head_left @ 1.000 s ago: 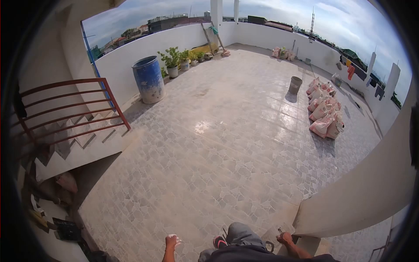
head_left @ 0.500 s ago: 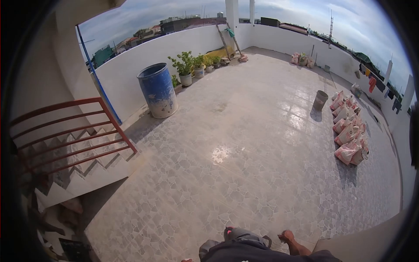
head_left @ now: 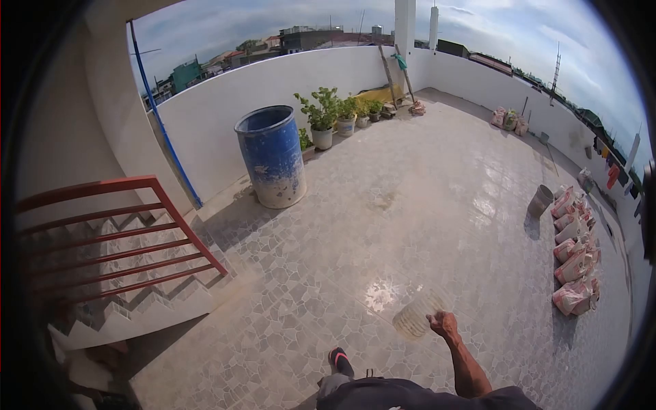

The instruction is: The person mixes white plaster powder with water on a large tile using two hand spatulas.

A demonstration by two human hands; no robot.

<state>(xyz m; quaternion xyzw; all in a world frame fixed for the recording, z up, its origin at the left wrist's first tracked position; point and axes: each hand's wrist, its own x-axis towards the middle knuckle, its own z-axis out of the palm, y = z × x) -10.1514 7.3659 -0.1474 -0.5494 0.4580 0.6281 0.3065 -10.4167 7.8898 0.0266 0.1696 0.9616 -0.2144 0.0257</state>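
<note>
My right hand is stretched out low in front of me, its fingers closed on the edge of a pale, see-through ribbed container. The container hangs tilted above the tiled floor, to the left of the hand. My left hand does not show. A foot in a dark slipper with a pink strap stands on the tiles below.
A blue drum stands by the white wall, beside potted plants. At left are a red railing and stairs. A grey bucket and several filled sacks are at right.
My right arm has reached forward, and the ribbed container has come into view in its hand. The camera view has shifted, so the drum, bucket and sacks sit further right and lower.
</note>
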